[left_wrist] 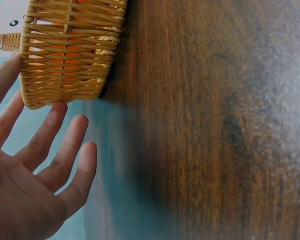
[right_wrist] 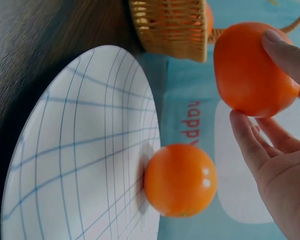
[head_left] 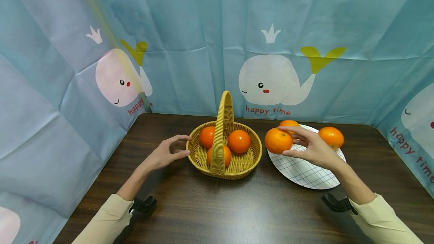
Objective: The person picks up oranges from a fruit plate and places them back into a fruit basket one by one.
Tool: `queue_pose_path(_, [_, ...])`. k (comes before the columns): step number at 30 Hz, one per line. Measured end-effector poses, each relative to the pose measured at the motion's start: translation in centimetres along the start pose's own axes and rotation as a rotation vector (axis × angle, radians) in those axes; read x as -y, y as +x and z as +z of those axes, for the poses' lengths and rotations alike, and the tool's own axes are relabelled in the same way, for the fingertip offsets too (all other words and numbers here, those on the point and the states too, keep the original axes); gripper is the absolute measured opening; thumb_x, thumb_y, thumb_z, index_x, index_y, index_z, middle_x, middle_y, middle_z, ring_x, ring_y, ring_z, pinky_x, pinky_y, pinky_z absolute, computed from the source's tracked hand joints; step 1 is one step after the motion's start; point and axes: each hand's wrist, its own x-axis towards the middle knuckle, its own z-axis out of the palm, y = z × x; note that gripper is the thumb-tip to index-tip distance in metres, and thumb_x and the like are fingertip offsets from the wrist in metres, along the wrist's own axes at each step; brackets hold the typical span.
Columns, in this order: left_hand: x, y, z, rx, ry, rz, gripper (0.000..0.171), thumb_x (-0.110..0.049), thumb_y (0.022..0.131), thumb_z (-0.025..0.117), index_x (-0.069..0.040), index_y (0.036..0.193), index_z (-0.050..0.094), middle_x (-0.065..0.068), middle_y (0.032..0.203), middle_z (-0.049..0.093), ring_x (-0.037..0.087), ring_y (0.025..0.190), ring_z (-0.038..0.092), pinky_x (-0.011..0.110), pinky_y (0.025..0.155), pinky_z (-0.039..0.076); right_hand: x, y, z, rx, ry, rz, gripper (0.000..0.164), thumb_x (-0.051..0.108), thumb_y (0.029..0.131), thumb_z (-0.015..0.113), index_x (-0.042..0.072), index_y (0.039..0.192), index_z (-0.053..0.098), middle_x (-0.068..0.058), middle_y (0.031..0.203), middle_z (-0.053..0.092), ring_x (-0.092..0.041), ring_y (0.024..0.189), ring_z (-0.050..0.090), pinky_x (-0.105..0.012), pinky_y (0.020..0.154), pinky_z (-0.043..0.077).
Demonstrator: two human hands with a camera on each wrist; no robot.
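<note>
My right hand (head_left: 318, 149) pinches an orange (head_left: 278, 141) between thumb and fingers, held up over the left edge of the checked plate (head_left: 305, 172). In the right wrist view this orange (right_wrist: 252, 70) is clear of the plate. My left hand (head_left: 165, 155) is at the left side of the wicker basket (head_left: 249, 168), its fingers loosely bent and fingertips right at the rim. In the left wrist view those fingers spread beside the basket wall (left_wrist: 65, 65). Three oranges lie inside the basket: one at left (head_left: 207, 137), one at right (head_left: 239, 141), one partly behind the handle (head_left: 227, 156).
Two more oranges are on the plate, one toward the right edge (head_left: 331, 137) and one at the back (head_left: 289, 123), partly hidden by the held one. The basket's tall handle (head_left: 222, 131) arches upward. A blue whale-print curtain (head_left: 190, 67) hangs behind the dark wooden table (head_left: 217, 210).
</note>
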Motion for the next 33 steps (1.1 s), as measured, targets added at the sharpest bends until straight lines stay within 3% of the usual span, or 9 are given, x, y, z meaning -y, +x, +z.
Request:
queue_pose_path(12, [0.0,0.0,-0.1,0.006,-0.001,-0.007,0.049,-0.013,0.099,0.071,-0.002,0.143,0.053,0.022,0.138,0.055,0.041,0.12,0.058,0.035,0.091,0.055,0.8,1.7,2.3,0.044,0.065,-0.006,0.07,0.0,0.083,0.084,0.01,0.146,0.055,-0.01,0.14,0.053,-0.022,0.118,0.062,-0.03,0.099,0.049])
queue_pose_path(20, [0.1,0.0,-0.1,0.006,0.004,-0.014,0.049,-0.014,0.099,0.071,-0.004,0.143,0.053,0.023,0.138,0.054,0.04,0.121,0.058,0.036,0.092,0.054,1.1,3.0,3.6,0.091,0.065,-0.064,0.071,0.003,0.081,0.086,0.013,0.144,0.056,-0.005,0.142,0.055,-0.031,0.126,0.055,-0.035,0.103,0.046])
queue_pose_path(26, [0.0,-0.1,-0.2,0.011,-0.002,-0.013,0.049,-0.014,0.099,0.07,-0.004,0.143,0.053,0.025,0.138,0.053,0.041,0.121,0.057,0.038,0.093,0.054,1.6,3.8,4.9,0.113,0.039,-0.083,0.068,0.006,0.082,0.086,0.014,0.143,0.058,0.0,0.142,0.056,-0.023,0.127,0.054,-0.041,0.101,0.048])
queue_pose_path(33, [-0.1,0.0,-0.2,0.007,0.006,-0.019,0.048,-0.015,0.099,0.071,-0.005,0.143,0.054,0.023,0.139,0.053,0.04,0.123,0.057,0.043,0.095,0.053,1.7,4.3,6.4,0.151,0.082,-0.117,0.067,0.004,0.081,0.087,0.008,0.142,0.057,-0.006,0.142,0.054,-0.024,0.127,0.052,-0.046,0.101,0.048])
